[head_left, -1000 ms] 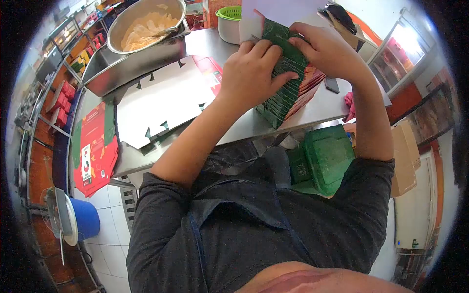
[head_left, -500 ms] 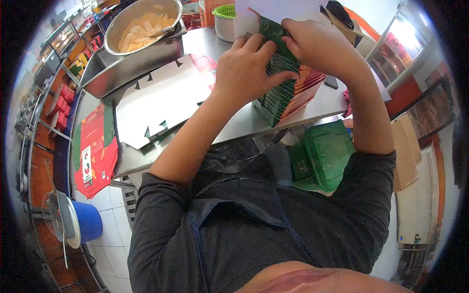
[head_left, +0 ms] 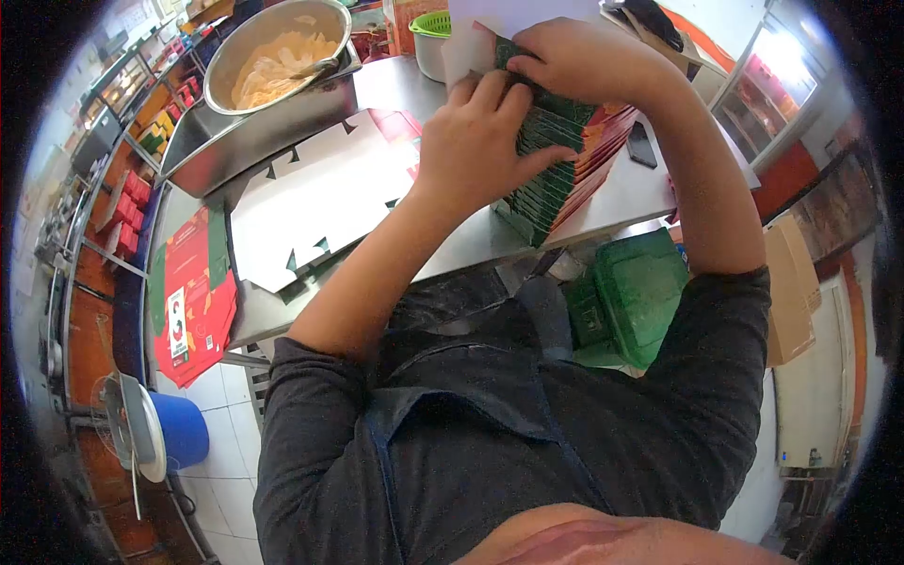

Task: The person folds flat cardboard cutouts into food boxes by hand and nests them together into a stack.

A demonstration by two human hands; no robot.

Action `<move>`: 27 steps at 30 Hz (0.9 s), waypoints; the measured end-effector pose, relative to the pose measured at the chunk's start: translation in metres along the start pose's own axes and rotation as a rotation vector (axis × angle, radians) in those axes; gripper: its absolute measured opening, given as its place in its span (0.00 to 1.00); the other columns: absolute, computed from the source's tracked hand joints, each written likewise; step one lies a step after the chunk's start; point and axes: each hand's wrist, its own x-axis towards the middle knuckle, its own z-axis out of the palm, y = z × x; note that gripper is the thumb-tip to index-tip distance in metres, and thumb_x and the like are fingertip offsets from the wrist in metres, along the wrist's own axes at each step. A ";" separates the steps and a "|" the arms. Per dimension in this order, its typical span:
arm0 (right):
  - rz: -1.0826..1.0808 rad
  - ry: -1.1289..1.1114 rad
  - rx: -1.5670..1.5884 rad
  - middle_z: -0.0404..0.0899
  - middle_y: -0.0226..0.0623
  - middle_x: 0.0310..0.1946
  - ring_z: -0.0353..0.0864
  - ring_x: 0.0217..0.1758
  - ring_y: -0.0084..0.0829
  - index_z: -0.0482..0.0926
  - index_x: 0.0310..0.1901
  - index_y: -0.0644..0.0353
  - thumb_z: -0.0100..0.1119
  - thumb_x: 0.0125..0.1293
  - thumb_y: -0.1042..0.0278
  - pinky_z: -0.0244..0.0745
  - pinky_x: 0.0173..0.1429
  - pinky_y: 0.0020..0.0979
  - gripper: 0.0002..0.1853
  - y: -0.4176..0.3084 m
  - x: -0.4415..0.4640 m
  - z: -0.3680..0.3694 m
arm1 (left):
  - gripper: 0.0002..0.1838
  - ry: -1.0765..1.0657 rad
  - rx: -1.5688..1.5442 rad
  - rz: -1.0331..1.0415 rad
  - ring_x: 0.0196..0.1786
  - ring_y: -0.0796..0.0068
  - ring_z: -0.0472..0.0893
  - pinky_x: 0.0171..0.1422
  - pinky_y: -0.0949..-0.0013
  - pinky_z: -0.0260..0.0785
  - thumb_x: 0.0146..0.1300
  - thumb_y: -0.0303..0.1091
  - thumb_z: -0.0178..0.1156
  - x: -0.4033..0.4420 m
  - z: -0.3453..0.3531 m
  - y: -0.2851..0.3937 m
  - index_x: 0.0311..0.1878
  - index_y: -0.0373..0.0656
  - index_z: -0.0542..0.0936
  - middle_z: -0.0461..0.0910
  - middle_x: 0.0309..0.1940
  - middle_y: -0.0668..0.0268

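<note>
A tall stack of folded cardboard boxes [head_left: 551, 179], green on one side and red-orange on the other, stands on the metal table. On top is a cardboard box [head_left: 490, 47] with a white inside and a green edge panel. My left hand [head_left: 476, 141] curls its fingers over this panel, while its thumb stretches along the stack's green side. Across from it, my right hand [head_left: 579, 61] grips the panel's far end with bent fingers; its fingertips are partly hidden. Left of the stack lies a flat, unfolded box blank [head_left: 320, 202], white side up.
Printed red blanks [head_left: 193, 301] hang over the table's left edge. Behind them, a steel bowl of pale food [head_left: 278, 56] rests on a metal tub [head_left: 259, 132]. A phone [head_left: 642, 146] lies right of the stack. Below are a green bin [head_left: 645, 297] and a blue bucket [head_left: 179, 428].
My right hand has shifted slightly left and up along the box panel, closer to my left hand. My left hand stays on the stack. The view has moved a little.
</note>
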 end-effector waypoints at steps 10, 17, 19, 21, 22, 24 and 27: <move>0.046 -0.114 0.029 0.86 0.52 0.41 0.86 0.47 0.54 0.86 0.48 0.64 0.51 0.77 0.54 0.78 0.58 0.46 0.21 -0.001 0.011 0.016 | 0.45 -0.014 -0.064 -0.077 0.55 0.47 0.81 0.54 0.51 0.79 0.49 0.71 0.73 -0.001 -0.005 -0.003 0.58 0.41 0.77 0.78 0.54 0.53; 0.294 -0.141 0.567 0.84 0.49 0.50 0.85 0.49 0.39 0.79 0.61 0.66 0.48 0.82 0.49 0.82 0.55 0.37 0.26 0.023 -0.010 -0.037 | 0.41 -0.055 -0.191 -0.043 0.53 0.49 0.82 0.53 0.54 0.78 0.51 0.67 0.76 -0.003 -0.012 -0.016 0.51 0.36 0.78 0.79 0.51 0.53; 0.274 0.135 0.272 0.82 0.52 0.59 0.83 0.60 0.44 0.77 0.65 0.65 0.46 0.81 0.43 0.77 0.65 0.41 0.31 0.044 -0.032 -0.042 | 0.39 -0.088 -0.304 -0.083 0.53 0.48 0.82 0.54 0.55 0.78 0.53 0.65 0.76 -0.002 -0.011 -0.032 0.50 0.36 0.78 0.79 0.51 0.52; 0.640 0.033 0.249 0.78 0.51 0.66 0.80 0.65 0.48 0.76 0.68 0.65 0.45 0.81 0.43 0.72 0.72 0.44 0.32 0.021 -0.051 -0.065 | 0.34 -0.110 -0.435 -0.068 0.52 0.52 0.84 0.54 0.58 0.79 0.60 0.59 0.74 0.000 -0.012 -0.048 0.51 0.35 0.79 0.79 0.52 0.52; 0.688 -0.074 0.227 0.76 0.51 0.68 0.79 0.66 0.49 0.75 0.68 0.64 0.46 0.81 0.43 0.70 0.74 0.45 0.32 0.035 -0.051 -0.058 | 0.32 -0.136 -0.512 -0.130 0.52 0.55 0.84 0.54 0.59 0.79 0.62 0.57 0.73 0.002 -0.012 -0.053 0.51 0.35 0.79 0.79 0.52 0.53; 0.657 -0.077 0.278 0.73 0.50 0.71 0.78 0.68 0.50 0.75 0.69 0.64 0.46 0.81 0.42 0.68 0.75 0.46 0.32 0.048 -0.064 -0.044 | 0.28 -0.190 -0.664 -0.255 0.52 0.59 0.85 0.54 0.60 0.80 0.66 0.53 0.72 0.006 -0.014 -0.058 0.51 0.34 0.80 0.79 0.52 0.55; 0.298 0.095 0.204 0.77 0.49 0.66 0.82 0.61 0.46 0.78 0.66 0.64 0.46 0.81 0.42 0.75 0.66 0.44 0.31 0.094 -0.078 0.008 | 0.19 -0.125 -0.512 -0.103 0.47 0.67 0.85 0.47 0.68 0.79 0.72 0.44 0.67 0.025 -0.026 -0.067 0.48 0.35 0.82 0.81 0.47 0.58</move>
